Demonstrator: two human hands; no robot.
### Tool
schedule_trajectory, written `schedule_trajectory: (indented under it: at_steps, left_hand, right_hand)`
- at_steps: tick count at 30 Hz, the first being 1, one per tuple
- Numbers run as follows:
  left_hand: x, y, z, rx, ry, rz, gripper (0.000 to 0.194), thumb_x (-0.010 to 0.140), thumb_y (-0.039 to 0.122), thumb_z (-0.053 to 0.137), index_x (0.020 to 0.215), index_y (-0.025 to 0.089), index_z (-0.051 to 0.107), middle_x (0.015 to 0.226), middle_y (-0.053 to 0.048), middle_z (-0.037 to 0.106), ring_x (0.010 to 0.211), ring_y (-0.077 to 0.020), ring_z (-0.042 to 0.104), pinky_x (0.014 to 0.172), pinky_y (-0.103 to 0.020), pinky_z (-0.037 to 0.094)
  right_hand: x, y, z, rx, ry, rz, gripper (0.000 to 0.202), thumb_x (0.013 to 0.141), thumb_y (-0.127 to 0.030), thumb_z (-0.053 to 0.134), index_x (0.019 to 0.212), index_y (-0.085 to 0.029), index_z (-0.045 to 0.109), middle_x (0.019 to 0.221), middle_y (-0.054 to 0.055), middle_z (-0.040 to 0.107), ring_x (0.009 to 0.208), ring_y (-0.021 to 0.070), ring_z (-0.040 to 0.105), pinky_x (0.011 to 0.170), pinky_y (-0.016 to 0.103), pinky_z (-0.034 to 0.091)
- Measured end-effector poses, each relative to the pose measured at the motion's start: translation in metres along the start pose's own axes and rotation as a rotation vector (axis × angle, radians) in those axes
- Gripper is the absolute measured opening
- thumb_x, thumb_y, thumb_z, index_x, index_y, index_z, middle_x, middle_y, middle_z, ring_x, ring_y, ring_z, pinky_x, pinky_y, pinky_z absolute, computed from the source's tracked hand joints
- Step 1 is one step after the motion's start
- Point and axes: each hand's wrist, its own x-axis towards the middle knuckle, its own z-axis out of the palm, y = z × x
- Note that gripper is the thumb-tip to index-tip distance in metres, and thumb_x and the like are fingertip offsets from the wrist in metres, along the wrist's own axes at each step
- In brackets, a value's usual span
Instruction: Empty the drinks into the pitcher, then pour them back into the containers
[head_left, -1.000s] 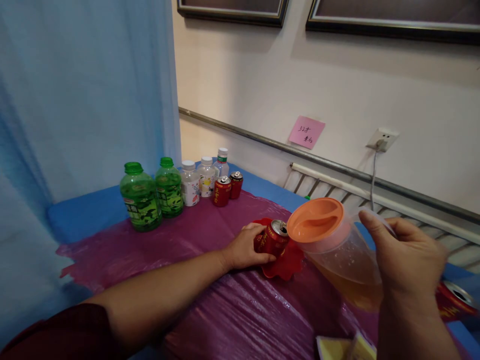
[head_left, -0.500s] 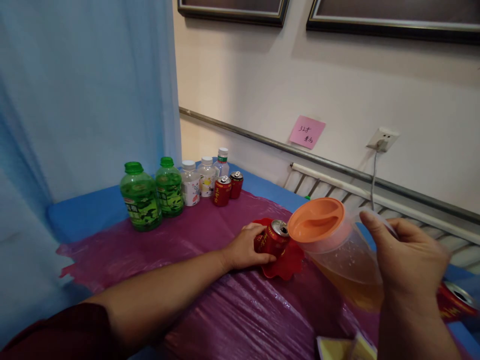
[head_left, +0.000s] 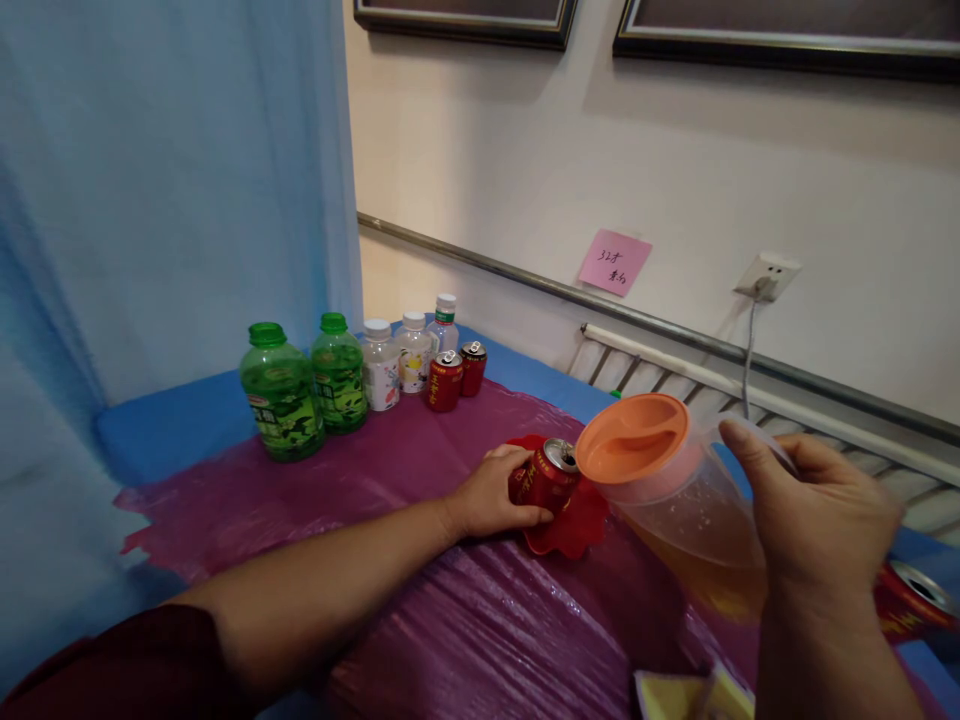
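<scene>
My left hand (head_left: 501, 493) is wrapped round a red drink can (head_left: 546, 478), which stands on a red scalloped mat (head_left: 571, 528). The can's top is silver, and its opening faces the pitcher. In my right hand (head_left: 821, 525) is the handle of a clear plastic pitcher (head_left: 694, 525) with an orange lid (head_left: 636, 438). Tilted to the left, the pitcher brings its lid's edge right against the can's rim, or just over it. Amber liquid lies in its lower part. Whether liquid is flowing I cannot tell.
Two green bottles (head_left: 281, 395), white-capped bottles (head_left: 382, 365) and two red cans (head_left: 445, 382) stand at the back left. Another red can (head_left: 911, 600) is behind my right wrist. Purple plastic sheeting (head_left: 480, 620) covers the blue table. A yellow packet (head_left: 679, 695) lies in front. A radiator (head_left: 675, 385) lines the wall.
Almost nothing differs. Both hands, the can and the tilted pitcher hold nearly the same positions.
</scene>
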Motion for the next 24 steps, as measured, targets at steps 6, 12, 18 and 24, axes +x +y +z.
schedule_trajectory:
  at_steps: [6,12,18,24]
  left_hand:
    - [0.0002,0.0006,-0.0012,-0.001,-0.005,0.014,0.069,0.063,0.055,0.085,0.121,0.023,0.067,0.12,-0.009,0.067,0.113,-0.0325,0.059,0.101,-0.044,0.044]
    - [0.0002,0.0029,-0.0023,-0.001,-0.012,0.003,0.072,0.063,0.053,0.086,0.124,0.023,0.065,0.123,-0.009,0.066,0.115,-0.0324,0.058,0.103,-0.045,0.043]
    - [0.0,0.0038,-0.0021,0.006,-0.009,-0.006,0.067,0.063,0.054,0.086,0.118,0.022,0.067,0.119,-0.009,0.067,0.112,-0.0323,0.059,0.1,-0.044,0.045]
    - [0.0005,0.0028,-0.0018,0.019,-0.004,0.0,0.063,0.062,0.055,0.086,0.113,0.022,0.068,0.116,-0.008,0.067,0.11,-0.032,0.059,0.097,-0.043,0.046]
  right_hand:
    - [-0.0012,-0.004,-0.0018,0.03,-0.009,-0.013,0.054,0.071,-0.072,0.069,0.061,-0.02,0.062,0.05,-0.004,0.042,0.052,0.0121,0.039,0.054,0.028,0.03]
    - [-0.0015,-0.0063,-0.0035,0.008,-0.012,-0.03,0.054,0.072,-0.073,0.067,0.061,-0.021,0.062,0.049,-0.004,0.042,0.052,0.013,0.04,0.054,0.029,0.03]
    - [-0.002,-0.0068,-0.0026,0.012,-0.009,-0.016,0.056,0.072,-0.075,0.066,0.062,-0.02,0.062,0.05,-0.004,0.043,0.053,0.0124,0.039,0.055,0.028,0.03]
    - [-0.0022,-0.0064,-0.0019,0.031,0.002,-0.016,0.056,0.071,-0.074,0.067,0.061,-0.02,0.061,0.051,-0.004,0.041,0.053,0.0121,0.038,0.054,0.028,0.029]
